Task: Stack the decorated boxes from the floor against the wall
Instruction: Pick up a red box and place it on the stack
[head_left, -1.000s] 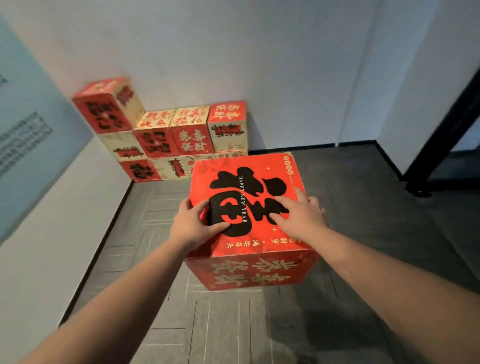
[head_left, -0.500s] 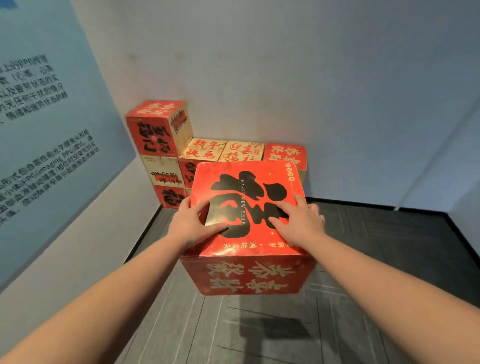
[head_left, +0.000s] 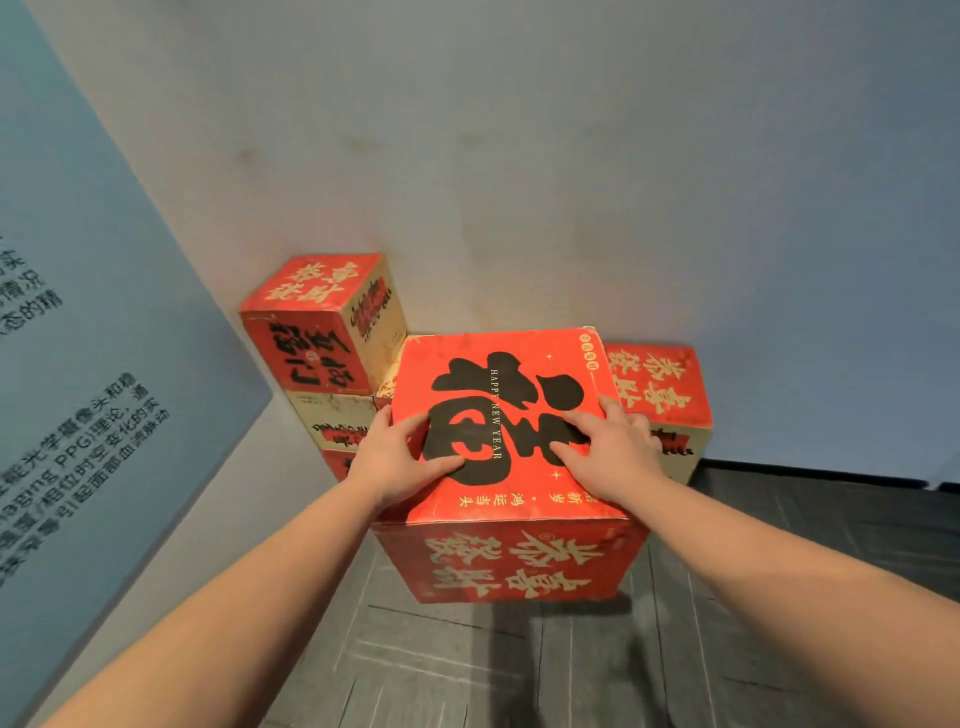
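Figure: carry phase of the stacking task, head view. I held the large red box (head_left: 511, 441) in the air, clear of the dark tiled floor (head_left: 519, 670), with a hand at each side of its top face. My left hand (head_left: 395, 457) clasped the left edge, thumb lying across the printed black character and fingers wrapped out of sight down the side. My right hand (head_left: 610, 452) gripped the right edge, its fingers spread over the top face; how it bore on the hidden side I could not tell. The box hung in front of the stack (head_left: 332, 364), which stood in the floor's far left corner against the white wall (head_left: 519, 156). The stack rose highest at its left end, beside the blue text panel (head_left: 104, 364), and ran lower toward the red-topped box (head_left: 657, 384) at its right end. The middle of the lower row lay hidden behind my load.

I judged the step in hand to be the approach, placement not yet begun. The next move would call for lifting the box above the lower row, squaring it to its neighbours, and setting it down flush to the wall before releasing either hand.
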